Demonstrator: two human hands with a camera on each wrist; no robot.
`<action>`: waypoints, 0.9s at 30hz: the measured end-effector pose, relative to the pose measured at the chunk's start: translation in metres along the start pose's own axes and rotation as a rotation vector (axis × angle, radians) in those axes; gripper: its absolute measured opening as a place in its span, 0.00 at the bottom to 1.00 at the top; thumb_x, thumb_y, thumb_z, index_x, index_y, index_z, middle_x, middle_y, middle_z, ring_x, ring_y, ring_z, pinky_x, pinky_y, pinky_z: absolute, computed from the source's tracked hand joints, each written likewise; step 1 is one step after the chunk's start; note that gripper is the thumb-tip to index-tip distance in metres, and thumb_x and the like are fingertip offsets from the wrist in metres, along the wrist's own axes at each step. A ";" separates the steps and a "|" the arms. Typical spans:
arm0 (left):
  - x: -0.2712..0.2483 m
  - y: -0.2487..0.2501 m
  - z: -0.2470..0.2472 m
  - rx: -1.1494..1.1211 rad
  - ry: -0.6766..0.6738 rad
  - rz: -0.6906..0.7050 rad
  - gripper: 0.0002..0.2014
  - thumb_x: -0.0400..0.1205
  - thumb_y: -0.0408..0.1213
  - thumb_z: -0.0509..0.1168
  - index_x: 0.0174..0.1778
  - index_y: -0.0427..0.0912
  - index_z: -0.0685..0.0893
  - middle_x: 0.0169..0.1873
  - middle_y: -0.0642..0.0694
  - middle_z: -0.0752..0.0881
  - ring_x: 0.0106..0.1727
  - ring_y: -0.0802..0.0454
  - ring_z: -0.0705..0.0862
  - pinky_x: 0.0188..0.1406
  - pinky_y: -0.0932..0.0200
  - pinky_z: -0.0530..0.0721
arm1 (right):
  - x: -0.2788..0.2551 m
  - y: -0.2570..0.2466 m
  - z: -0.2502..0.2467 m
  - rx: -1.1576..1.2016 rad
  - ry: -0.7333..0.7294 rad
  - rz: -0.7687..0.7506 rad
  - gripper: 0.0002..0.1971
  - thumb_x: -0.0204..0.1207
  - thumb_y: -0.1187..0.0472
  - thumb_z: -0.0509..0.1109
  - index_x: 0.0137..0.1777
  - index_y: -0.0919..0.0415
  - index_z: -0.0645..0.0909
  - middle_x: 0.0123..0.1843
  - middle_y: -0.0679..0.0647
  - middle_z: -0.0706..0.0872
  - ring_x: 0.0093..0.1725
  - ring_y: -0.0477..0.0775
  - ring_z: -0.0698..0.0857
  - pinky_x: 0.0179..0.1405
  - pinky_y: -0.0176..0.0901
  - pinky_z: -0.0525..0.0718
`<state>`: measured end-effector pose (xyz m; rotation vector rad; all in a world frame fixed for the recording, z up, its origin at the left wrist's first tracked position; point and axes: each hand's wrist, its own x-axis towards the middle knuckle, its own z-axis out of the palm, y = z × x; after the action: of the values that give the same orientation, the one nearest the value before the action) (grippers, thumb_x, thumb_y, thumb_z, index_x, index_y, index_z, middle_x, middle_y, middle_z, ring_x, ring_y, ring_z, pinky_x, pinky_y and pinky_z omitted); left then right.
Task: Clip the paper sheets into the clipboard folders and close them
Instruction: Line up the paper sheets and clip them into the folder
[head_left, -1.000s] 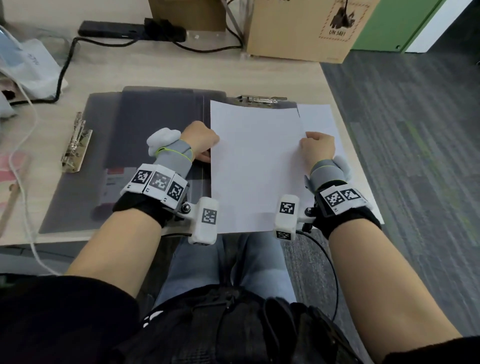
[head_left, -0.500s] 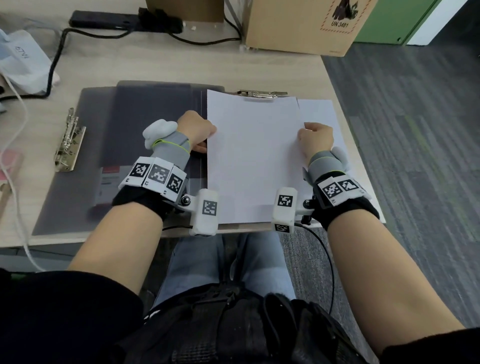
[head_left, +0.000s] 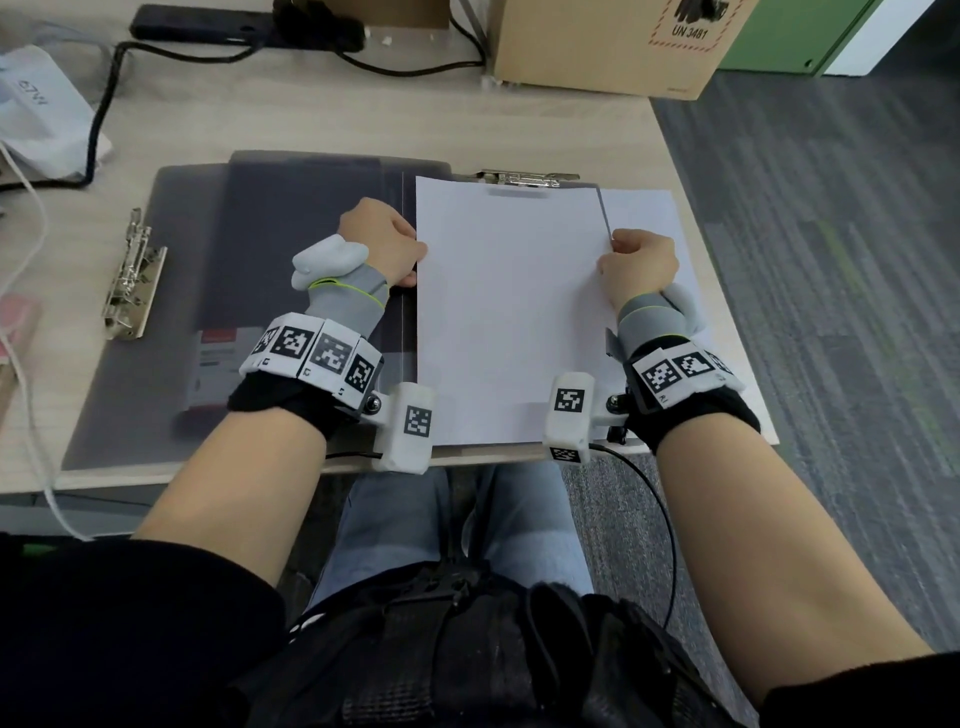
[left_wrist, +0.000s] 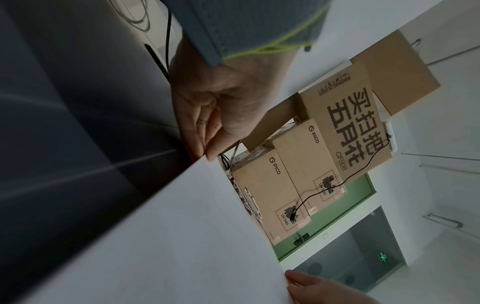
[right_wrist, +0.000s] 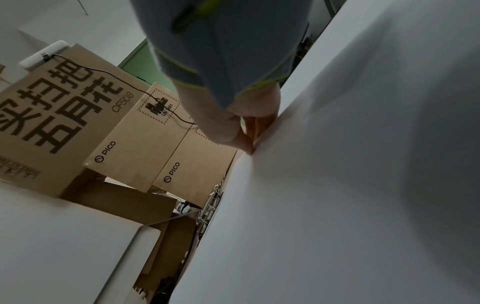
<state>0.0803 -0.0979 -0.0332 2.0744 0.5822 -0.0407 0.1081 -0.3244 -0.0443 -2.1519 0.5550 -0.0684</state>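
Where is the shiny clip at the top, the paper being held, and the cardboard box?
metal clip (head_left: 527, 178), head view, middle of its bar.
paper sheet (head_left: 506, 312), head view, sheet's centre.
cardboard box (head_left: 602, 47), head view, front face.

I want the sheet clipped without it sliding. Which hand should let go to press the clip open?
Probably the right hand: the metal clip lies nearer its side, while the left hand pinches the sheet.

Two stacked cardboard boxes (left_wrist: 296, 174) each read "PICO" and "UN 3481". A larger carton (left_wrist: 348, 123) beside them bears big Chinese characters and "CF508".
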 end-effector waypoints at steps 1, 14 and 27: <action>0.000 0.000 0.000 0.012 0.000 0.005 0.04 0.74 0.28 0.67 0.40 0.41 0.84 0.45 0.40 0.88 0.30 0.47 0.87 0.49 0.47 0.90 | 0.000 0.000 0.001 -0.012 0.002 -0.007 0.17 0.71 0.75 0.61 0.57 0.71 0.84 0.62 0.67 0.87 0.66 0.66 0.81 0.61 0.49 0.81; 0.009 0.013 0.002 0.166 -0.040 0.292 0.14 0.72 0.35 0.70 0.54 0.42 0.86 0.51 0.46 0.89 0.45 0.51 0.82 0.54 0.57 0.84 | 0.008 -0.010 0.007 -0.064 -0.080 -0.066 0.16 0.75 0.69 0.62 0.59 0.57 0.85 0.59 0.56 0.87 0.62 0.59 0.82 0.45 0.25 0.75; 0.057 0.027 0.023 0.410 -0.379 0.404 0.24 0.70 0.34 0.76 0.63 0.43 0.83 0.64 0.43 0.81 0.64 0.46 0.80 0.60 0.61 0.73 | 0.029 -0.036 0.049 0.235 -0.256 -0.036 0.31 0.63 0.58 0.64 0.70 0.60 0.72 0.63 0.55 0.80 0.56 0.57 0.80 0.69 0.57 0.79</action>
<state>0.1468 -0.1065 -0.0386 2.4595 -0.0923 -0.3335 0.1587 -0.2813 -0.0501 -1.9049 0.3408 0.1155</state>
